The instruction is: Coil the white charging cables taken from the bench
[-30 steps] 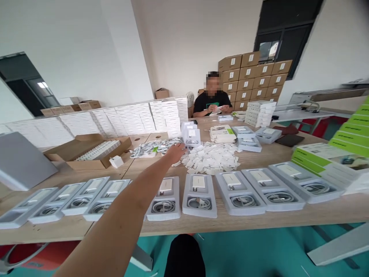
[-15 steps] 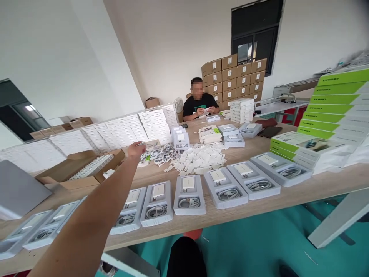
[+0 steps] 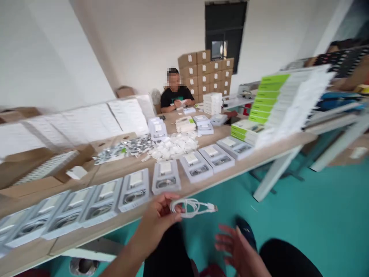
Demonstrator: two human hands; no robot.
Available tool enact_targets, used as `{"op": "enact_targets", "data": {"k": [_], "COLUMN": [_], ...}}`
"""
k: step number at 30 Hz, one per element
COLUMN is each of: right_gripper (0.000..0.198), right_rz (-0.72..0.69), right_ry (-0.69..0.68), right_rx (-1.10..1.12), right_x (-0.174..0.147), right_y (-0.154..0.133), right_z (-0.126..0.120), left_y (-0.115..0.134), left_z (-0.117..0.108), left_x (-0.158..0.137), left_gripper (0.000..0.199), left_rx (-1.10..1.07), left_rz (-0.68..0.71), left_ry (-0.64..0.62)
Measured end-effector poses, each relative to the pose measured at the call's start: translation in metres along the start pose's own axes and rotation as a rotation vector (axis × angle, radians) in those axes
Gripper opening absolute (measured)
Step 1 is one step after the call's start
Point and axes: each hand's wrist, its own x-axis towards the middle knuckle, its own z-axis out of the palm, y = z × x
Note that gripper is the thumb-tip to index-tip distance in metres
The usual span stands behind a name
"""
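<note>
- Since the earlier frame, left hand [image 3: 157, 221] has drawn back from the cable pile and now hangs below the counter [image 3: 201, 184] edge, fingers pinching a coiled white cable [image 3: 191, 207].
- Cable's long axis runs left to right, plug end pointing right.
- Right hand [image 3: 238, 250] sits low, fingers spread, holding nothing.
- Teal floor [image 3: 302, 215] lies beneath.
- Trays [image 3: 165, 177] line the counter's near edge; farther off sit loose cables [image 3: 127, 148], green-edged boxes [image 3: 268, 96], a seated person [image 3: 175, 98].
</note>
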Motion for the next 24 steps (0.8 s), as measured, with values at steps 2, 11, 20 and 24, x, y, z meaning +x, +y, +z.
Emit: {"op": "enact_targets", "data": {"k": [2, 11, 20, 24], "right_gripper": [0.062, 0.031, 0.021, 0.023], "right_rz": [-0.025, -0.177, -0.577, -0.509], "right_ry": [-0.210, -0.256, -0.035, 0.074], "right_rx": [0.299, -0.280, -0.967, -1.238], "right_x": [-0.005, -0.019, -0.015, -0.017], "right_y": [-0.023, -0.072, -0.058, -0.050], "right_z": [-0.016, -0.043, -0.040, -0.024], "left_y": [-0.042, -0.088, -0.115, -0.138], "left_z": [0.034, 0.065, 0.078, 0.091], "left_x": [-0.021, -0.037, -0.036, -0.032], "left_gripper": [0.038, 0.021, 0.050, 0.052], "left_rx": [-0.066, -0.444, -0.358, -0.272], "left_rz": [-0.104, -0.548, -0.763, -0.657], "left_ry": [-0.078, -0.229, -0.332, -0.152]}}
